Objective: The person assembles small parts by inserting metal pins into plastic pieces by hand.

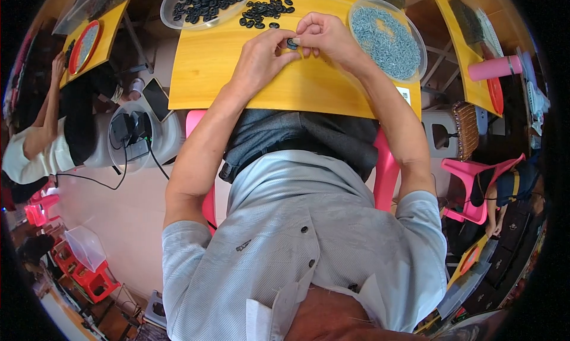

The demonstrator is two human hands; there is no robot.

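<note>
Over the yellow table, my two hands meet around a small black oval part (291,44). My left hand (261,59) is closed, with its fingertips gripping that part from the left. From the other side my right hand (326,37) pinches at the same piece; whether a tiny piece also sits between its fingers is hidden. Beyond the hands lies a loose pile of similar black oval parts (265,10). More of them fill a clear round tub (168,15) at the far left. To the right, another clear round tub (423,59) holds many thin bluish-silver pieces resembling screws.
The yellow table (205,73) ends just in front of my lap. Pink stool legs (386,177) show beside my thighs. At left are a power adapter (122,129) with cables and a co-worker's arm (50,97). A pink bottle (494,68) lies on the right-hand table.
</note>
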